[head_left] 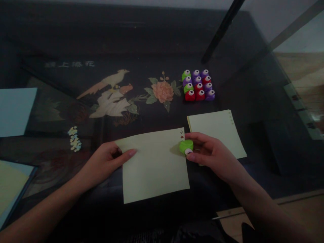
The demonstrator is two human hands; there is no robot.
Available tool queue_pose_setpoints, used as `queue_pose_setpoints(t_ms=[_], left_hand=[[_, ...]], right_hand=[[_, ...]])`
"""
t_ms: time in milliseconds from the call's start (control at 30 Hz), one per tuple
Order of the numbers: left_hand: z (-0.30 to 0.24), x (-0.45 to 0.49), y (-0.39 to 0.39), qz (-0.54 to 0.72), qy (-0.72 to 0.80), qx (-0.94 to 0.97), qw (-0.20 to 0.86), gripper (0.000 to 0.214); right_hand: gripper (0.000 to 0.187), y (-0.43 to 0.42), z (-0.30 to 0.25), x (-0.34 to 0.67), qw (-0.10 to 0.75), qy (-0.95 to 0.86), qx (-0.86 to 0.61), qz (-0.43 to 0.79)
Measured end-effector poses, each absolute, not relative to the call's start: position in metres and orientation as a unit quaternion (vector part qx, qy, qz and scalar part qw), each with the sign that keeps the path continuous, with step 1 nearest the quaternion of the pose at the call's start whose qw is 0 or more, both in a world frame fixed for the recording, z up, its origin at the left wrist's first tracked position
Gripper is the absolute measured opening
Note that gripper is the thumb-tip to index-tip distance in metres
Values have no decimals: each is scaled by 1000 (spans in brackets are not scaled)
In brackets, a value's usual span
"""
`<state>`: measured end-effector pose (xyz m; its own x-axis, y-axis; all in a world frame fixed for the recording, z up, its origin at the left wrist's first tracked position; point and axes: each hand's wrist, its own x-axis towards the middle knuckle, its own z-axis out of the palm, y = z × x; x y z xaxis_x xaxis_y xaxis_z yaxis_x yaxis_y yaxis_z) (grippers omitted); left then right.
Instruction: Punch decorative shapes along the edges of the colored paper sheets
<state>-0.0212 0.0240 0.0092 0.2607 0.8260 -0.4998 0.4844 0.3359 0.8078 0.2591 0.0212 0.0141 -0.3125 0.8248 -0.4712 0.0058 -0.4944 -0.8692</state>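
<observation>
My left hand [112,157] pinches the left edge of a pale yellow-green sheet of paper [154,165], thumb on top. My right hand [211,152] is closed around a small green craft punch [186,147] with a white button, its thumb at the button. The punch sits over the sheet's right edge. Just above it, near the top right corner, the sheet has small cut-outs, among them a star [182,137]. Behind my right hand lies a stack of similar paper [215,128], its top sheet with small holes along the right side.
Several green, purple and red punches [198,86] stand in rows toward the back right. Small paper cut-outs [74,139] lie in a pile at the left. A light blue sheet [16,111] and more yellow paper [11,185] are at the left edge. The dark glossy table [152,40] shows a bird-and-flower picture.
</observation>
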Motion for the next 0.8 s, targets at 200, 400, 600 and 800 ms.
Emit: queue_pose_setpoints(t_ms=[200,400,600,800], left_hand=[[6,-21,23,145,584,578,552,24],[6,-22,22,132,588,588,540,26],[4,-22,21,128,588,593,535,27],[6,-19,20,123,591,603,521,27]], right_hand=[[33,21,13,257,284,-416,-509,698],[33,22,15,256,257,-451,-516,682],[35,22,15,257,259,-456,-515,678],[35,22,15,256,255,-457,-530,667]])
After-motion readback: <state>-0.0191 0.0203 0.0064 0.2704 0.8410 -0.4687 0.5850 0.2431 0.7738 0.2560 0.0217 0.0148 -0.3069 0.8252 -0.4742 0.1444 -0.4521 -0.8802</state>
